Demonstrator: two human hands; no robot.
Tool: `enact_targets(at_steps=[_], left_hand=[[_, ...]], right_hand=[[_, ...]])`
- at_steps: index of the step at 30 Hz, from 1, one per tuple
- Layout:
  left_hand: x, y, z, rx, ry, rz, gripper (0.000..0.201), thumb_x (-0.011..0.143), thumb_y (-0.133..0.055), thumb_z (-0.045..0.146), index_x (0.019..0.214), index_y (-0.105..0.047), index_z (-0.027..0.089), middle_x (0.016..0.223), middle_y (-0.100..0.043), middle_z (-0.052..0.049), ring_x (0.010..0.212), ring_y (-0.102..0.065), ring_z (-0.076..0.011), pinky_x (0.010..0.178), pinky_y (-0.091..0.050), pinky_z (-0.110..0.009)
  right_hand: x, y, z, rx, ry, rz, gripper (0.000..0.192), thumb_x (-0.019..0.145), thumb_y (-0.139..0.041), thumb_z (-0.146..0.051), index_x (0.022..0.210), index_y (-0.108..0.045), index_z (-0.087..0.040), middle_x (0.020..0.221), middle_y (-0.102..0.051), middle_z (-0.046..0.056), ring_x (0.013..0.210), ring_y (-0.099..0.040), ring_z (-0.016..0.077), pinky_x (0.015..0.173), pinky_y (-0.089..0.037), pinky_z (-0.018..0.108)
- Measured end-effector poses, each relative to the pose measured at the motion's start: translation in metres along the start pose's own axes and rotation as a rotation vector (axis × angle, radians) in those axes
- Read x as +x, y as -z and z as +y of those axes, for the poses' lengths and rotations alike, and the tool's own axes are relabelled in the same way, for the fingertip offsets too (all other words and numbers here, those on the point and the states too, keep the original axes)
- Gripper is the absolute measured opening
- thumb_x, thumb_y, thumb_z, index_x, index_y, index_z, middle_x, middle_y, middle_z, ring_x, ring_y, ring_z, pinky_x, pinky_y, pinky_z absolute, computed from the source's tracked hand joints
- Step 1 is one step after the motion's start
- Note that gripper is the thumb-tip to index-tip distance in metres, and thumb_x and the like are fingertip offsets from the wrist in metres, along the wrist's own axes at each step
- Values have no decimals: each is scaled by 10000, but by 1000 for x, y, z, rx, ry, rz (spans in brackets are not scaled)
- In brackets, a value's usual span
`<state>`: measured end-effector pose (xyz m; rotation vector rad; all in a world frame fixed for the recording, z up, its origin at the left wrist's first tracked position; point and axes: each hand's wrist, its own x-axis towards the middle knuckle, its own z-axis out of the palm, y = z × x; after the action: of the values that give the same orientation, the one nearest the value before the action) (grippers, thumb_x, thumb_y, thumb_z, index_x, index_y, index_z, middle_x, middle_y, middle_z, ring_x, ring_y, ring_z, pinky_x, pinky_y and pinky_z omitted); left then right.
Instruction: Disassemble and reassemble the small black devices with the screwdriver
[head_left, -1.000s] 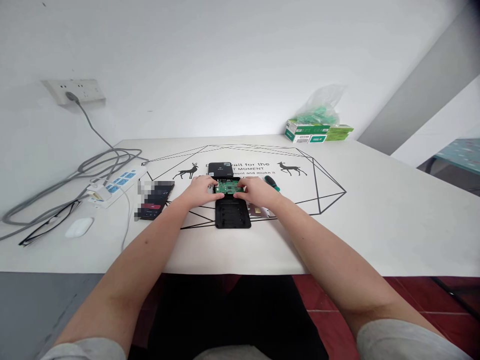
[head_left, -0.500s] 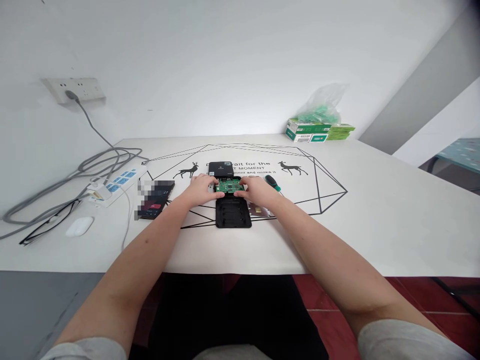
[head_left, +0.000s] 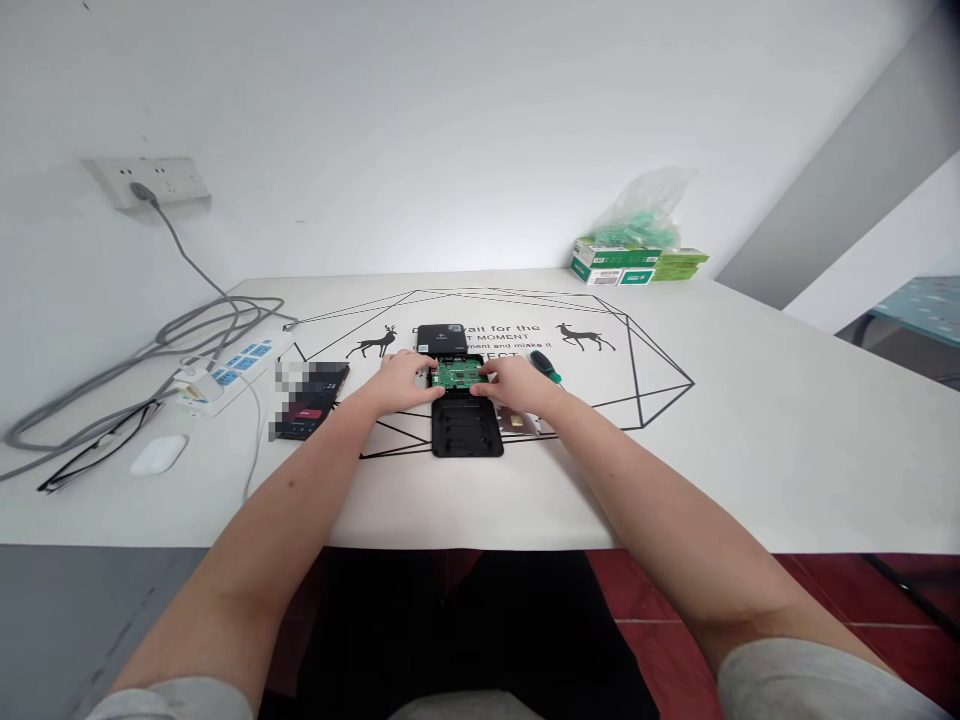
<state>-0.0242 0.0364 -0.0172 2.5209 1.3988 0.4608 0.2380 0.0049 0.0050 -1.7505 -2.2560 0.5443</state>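
Note:
Between my hands lies a green circuit board (head_left: 459, 375), set in an open black plastic case. My left hand (head_left: 405, 380) grips the board's left edge with thumb and fingertips. At the right edge, my right hand (head_left: 514, 383) holds it the same way. Just in front is a black case half (head_left: 466, 428), its inside facing up. Behind the board sits a black box-shaped part (head_left: 441, 338) with a small label. A metal plate (head_left: 519, 420) lies partly under my right wrist. A screwdriver with a green and black handle (head_left: 545, 366) rests beyond my right hand.
On the left are a phone (head_left: 319, 400), a power strip (head_left: 244, 372) with coiled grey cable, glasses (head_left: 97, 450) and a white earphone case (head_left: 159, 455). Green and white boxes (head_left: 619, 262) under a plastic bag stand at the back right against the wall.
My right hand's fingers have shifted very slightly at the board's edge. The board, the case parts and my left hand look nearly the same.

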Motion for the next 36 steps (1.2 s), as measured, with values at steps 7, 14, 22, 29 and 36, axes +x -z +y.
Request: enact_targets(at_steps=[7,14,22,29,36], left_hand=[[-1,4,-2,-19,-25,2,594,875,-693,604,1337,-770,237,1387,-773,-98,1362,-649,-370,1237,-431,-525],[1,4,-2,-53,-3,-13,551,871,-739,565,1331,-779,265,1405,-777,-69,1379,-657,-370,1285,-380,-552],[0,4,-6,-244,108,-12,632,748,-852,543,1308,-800,256,1375,-789,-74,1319,-706,-342,1148,-549,-432],[-3,8,7,-287,166,-5,530,728,-892,483,1206,-832,261,1312,-814,-63,1289,-726,-335,1140,-552,-423],[-1,7,11,-272,220,-5,466,736,-902,424,1176,-841,282,1298,-820,-52,1297,-725,-330,1132,-557,-418]], right_hand=[[-4,5,-5,-55,25,-32,250,1019,-717,-398,1082,-813,-176,991,-858,114,955,-786,265,785,-526,310],[-5,4,-5,-61,27,-18,296,1025,-697,-400,1203,-791,-182,1000,-856,104,937,-785,248,810,-525,301],[-5,5,-5,-75,41,-20,322,989,-706,-378,1218,-797,-170,1020,-858,106,955,-789,253,814,-535,307],[-6,10,-5,-96,44,-22,292,969,-712,-356,1179,-814,-181,1024,-863,99,964,-792,260,827,-538,315],[-9,12,-6,-136,42,-26,276,1000,-679,-364,1161,-815,-185,1026,-865,100,977,-790,259,836,-527,314]])
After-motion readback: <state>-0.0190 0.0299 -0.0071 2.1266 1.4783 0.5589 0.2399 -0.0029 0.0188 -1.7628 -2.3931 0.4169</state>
